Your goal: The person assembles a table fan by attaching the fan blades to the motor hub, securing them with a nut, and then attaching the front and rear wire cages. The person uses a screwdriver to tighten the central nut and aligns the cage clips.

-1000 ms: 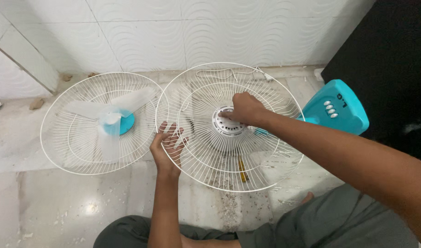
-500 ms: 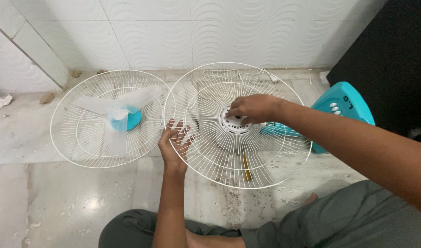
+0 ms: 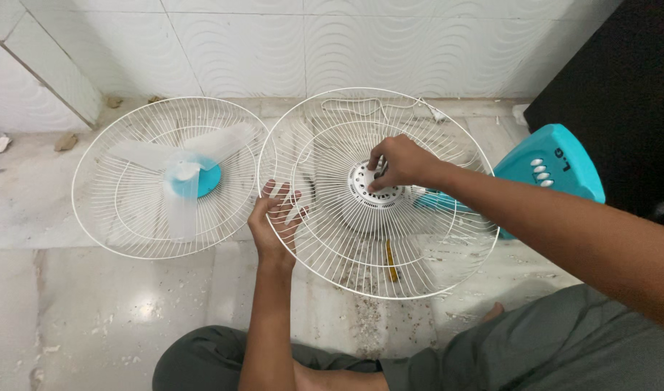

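Round white wire fan guard [image 3: 419, 246] tilted over the pale marble floor [image 3: 93, 318], rim [image 3: 268, 190] gripped at its left edge by the left hand [image 3: 274, 221], fingers [image 3: 282, 195] threaded through the thin radial wires and curled around them. Domed in shape, with fine spokes running from outer ring to a round white plastic centre hub [image 3: 371, 190] pierced with small holes. Right hand [image 3: 400, 163] laid on that hub, fingers [image 3: 379, 174] pinched together on its top; whether anything small sits between them cannot be told. Just beside on the left, a second white wire guard [image 3: 115, 217] lying flat on the floor, nearly touching the first, with a translucent three-blade fan propeller on a blue hub [image 3: 191, 177] inside it. Behind the held guard to the right, a turquoise plastic fan body with white buttons [image 3: 549, 170]. On the floor beneath the wires, a yellow-handled screwdriver [image 3: 391, 262] amid scattered grit.
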